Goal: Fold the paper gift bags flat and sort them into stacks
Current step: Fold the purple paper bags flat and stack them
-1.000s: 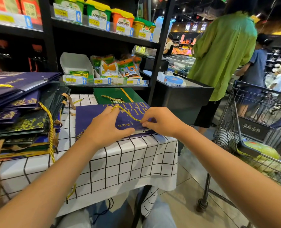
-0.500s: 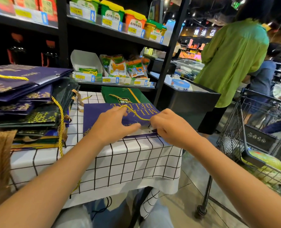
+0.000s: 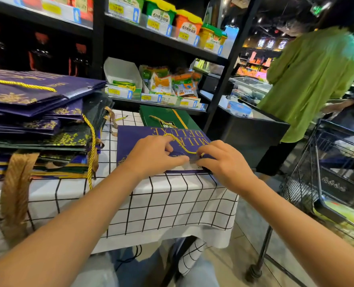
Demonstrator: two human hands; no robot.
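Unmoved since earlier, flat purple paper gift bag (image 3: 143, 137) lies at bench (image 3: 172, 204) edge; left hand (image 3: 153, 156) presses it, right hand (image 3: 223, 162) grip pinches its near edge.

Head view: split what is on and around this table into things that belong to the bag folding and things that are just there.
Part of the job:
purple bag, pressed flat by the left hand
its gold cord handle, pinched by the right hand
green bag, flat behind it
stack of folded bags at left

Just there:
checked tablecloth
shelf snack packets
shopping cart
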